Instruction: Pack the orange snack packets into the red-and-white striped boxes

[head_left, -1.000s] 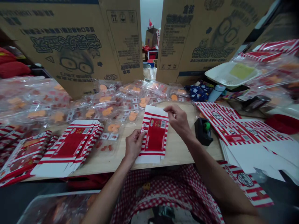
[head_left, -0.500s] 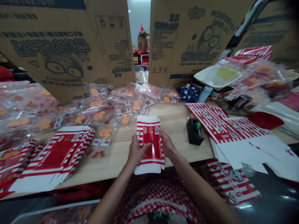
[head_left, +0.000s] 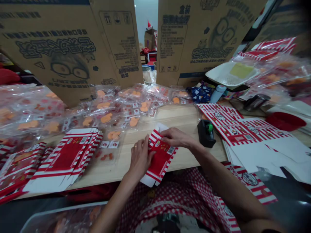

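Head view: striped carton blank (head_left: 159, 158) slanted between both hands at the table's front edge

I read the carton blank as thin, glossy white card printed with red stripes and a red panel. It lies diagonally at lower centre, on the front edge of the wooden table (head_left: 179, 116), and its lower white flap seems to reach past that edge. The left hand (head_left: 141, 158) stands against its left side, fingers (head_left: 145, 145) close together and bearing on the card. The right hand (head_left: 176, 137) reaches across from the right, its fingers (head_left: 165, 137) together and lying over the top edge. From up here I cannot tell whether either thumb pinches from beneath.

For handling this card, I'd judge that even pressure along the whole edge matters most, since fingertips bunched in one spot could buckle the thin panel.

Left of the hands sits a stack of flat carton blanks (head_left: 65, 158), their cut edges fanned slightly. Clear plastic packets of orange pieces (head_left: 104, 118) crinkle across the table behind it. To the right are a black tape dispenser (head_left: 206, 133) and larger flat printed blanks (head_left: 245, 136). Tall corrugated cardboard sheets (head_left: 55, 48) stand at the upper left of the frame.
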`<state>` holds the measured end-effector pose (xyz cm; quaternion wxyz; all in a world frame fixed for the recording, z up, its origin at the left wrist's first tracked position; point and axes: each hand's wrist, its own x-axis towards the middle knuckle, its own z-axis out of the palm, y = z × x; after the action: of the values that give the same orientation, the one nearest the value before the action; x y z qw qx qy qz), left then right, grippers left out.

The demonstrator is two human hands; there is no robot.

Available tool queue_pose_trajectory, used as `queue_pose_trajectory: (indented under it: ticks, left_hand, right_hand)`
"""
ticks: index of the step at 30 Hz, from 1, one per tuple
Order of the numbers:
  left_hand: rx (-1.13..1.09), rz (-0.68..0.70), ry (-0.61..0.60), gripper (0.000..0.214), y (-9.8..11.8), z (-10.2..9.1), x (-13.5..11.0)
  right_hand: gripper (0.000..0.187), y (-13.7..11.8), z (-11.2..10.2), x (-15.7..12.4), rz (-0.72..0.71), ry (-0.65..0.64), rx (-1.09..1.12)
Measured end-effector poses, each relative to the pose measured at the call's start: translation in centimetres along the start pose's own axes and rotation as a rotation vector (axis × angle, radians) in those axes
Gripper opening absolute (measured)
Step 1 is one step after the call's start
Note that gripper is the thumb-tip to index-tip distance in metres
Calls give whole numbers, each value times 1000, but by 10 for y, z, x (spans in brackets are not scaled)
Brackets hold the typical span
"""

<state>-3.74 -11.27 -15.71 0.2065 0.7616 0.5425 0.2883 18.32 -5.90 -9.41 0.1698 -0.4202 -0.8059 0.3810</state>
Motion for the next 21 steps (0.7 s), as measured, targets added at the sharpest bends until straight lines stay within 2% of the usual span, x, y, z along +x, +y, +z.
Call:
queue_pose_trajectory:
  ticks: [3, 4, 6, 7, 8, 10, 12, 13, 14, 15, 17, 19, 21]
  left_hand:
    - [-54, 3, 1, 81, 15, 10, -10]
    - [-130, 2, -9, 79, 20, 13, -13]
    - [-327, -29, -38, 63, 28, 15, -14]
    - [-444, -60, -47, 53, 30, 15, -12]
    - [-568, -104, -44, 44, 31, 14, -10]
    - [-787, -220, 10, 36, 31, 9, -3]
    - [-920, -321, 88, 37, 30, 3, 2]
    - [-952, -350, 110, 38, 30, 1, 4]
    - [-963, -361, 117, 39, 31, 0, 5]
    - [-959, -356, 113, 40, 32, -1, 5]
    - [-923, -318, 91, 39, 38, 0, 3]
    - [-873, -285, 67, 39, 44, 3, -1]
    - [-829, -275, 62, 40, 49, 6, -6]
  right_hand:
    - [28, -9, -5, 0, -67, -27, 269]
    - [29, -13, -6, 0, -97, -13, 280]
    - [29, -21, -7, 0, -174, 44, 161]
    - [27, -24, -7, 0, -210, 118, 80]
    - [23, -26, -7, -1, -225, 239, 17]
    - [15, -24, -5, -2, -151, 610, -6]
    - [22, -15, 2, -2, 50, 944, 181]
    - [29, -9, 8, -2, 171, 1003, 358]
    - [36, -2, 15, 0, 276, 984, 568]
    - [42, 4, 23, 2, 348, 911, 777]
    - [50, 14, 37, 8, 391, 773, 1075]
    - [55, 21, 47, 13, 374, 785, 1139]
    - [58, 27, 50, 16, 370, 834, 986]
